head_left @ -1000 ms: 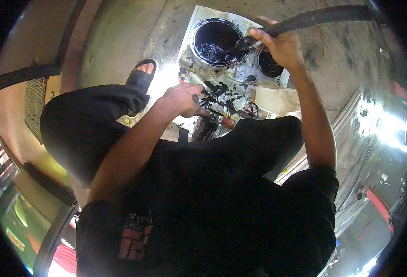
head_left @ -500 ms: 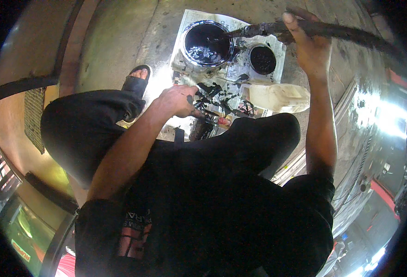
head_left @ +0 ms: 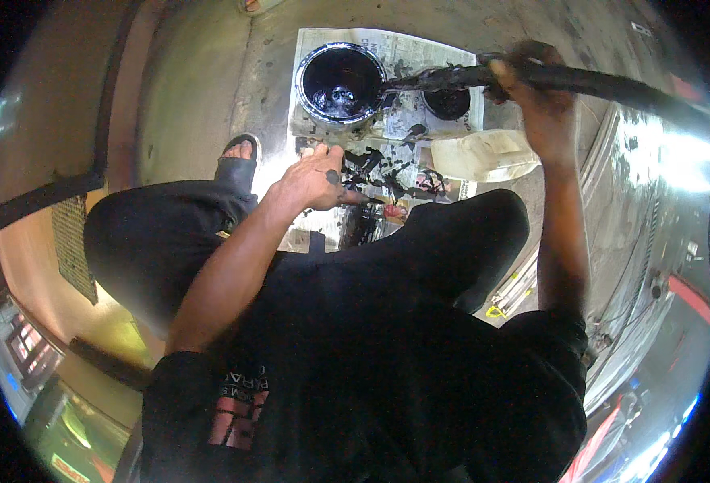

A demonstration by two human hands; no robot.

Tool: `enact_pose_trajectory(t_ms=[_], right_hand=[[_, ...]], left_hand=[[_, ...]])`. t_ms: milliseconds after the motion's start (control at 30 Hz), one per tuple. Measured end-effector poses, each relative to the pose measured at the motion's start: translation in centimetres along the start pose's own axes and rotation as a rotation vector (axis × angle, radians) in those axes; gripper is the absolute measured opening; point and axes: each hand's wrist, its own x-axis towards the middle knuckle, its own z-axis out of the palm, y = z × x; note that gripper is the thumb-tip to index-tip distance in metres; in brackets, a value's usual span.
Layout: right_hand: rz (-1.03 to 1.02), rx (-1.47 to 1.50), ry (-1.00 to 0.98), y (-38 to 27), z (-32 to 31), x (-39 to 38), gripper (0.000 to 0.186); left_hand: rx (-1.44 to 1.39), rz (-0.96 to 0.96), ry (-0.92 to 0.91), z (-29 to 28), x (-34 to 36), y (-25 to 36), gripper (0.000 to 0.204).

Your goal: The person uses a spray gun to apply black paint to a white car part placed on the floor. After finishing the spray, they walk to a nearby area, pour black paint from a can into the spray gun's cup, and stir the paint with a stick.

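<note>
My right hand [head_left: 536, 88] is closed around a long stick [head_left: 612, 83] coated in black. The stick slants across a small black container [head_left: 449, 103], and its thin end reaches the right rim of a round bucket [head_left: 300, 87] of glossy black liquid. My left hand [head_left: 313, 179] rests low over paint-smeared newspaper [head_left: 419, 52], fingers spread, thumb stretched out to the right. Just below that thumb stands a dark, smeared can [head_left: 361, 227], partly hidden by my knee. I see nothing held in the left hand.
A whitish plastic jug [head_left: 484, 155] lies right of the smeared newspaper, close to my right knee. My sandalled foot [head_left: 240, 153] is at the left of the paper. Pale strips [head_left: 524, 282] lie on the concrete floor [head_left: 202, 88] at the right.
The bucket and newspaper sit slightly further left in view. My right hand has come down a little with the stick, which now crosses over the small container. My left hand stays about where it was.
</note>
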Motion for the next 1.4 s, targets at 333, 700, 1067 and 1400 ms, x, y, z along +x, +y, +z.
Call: enact_pose_trajectory(t_ms=[333,700,1067,1400], right_hand=[[0.108,0.526,0.400,-6.6,-6.8,-12.1,0.048],[0.609,0.828,1.472,3.8,7.1,-11.5,0.033],[0.869,1.446,2.098,11.6,16.8,-18.1,0.041],[1.289,1.221,1.220,14.6,15.2,-27.3,0.049]], left_hand=[[-0.245,0.234,-0.113,1.2,7.0,2.6,0.054],[-0.828,-0.406,-0.198,11.7,16.8,1.3,0.047],[-0.934,-0.574,-0.241,10.4,17.6,0.9,0.059],[-0.834,-0.558,-0.057,8.3,16.9,2.3,0.063]])
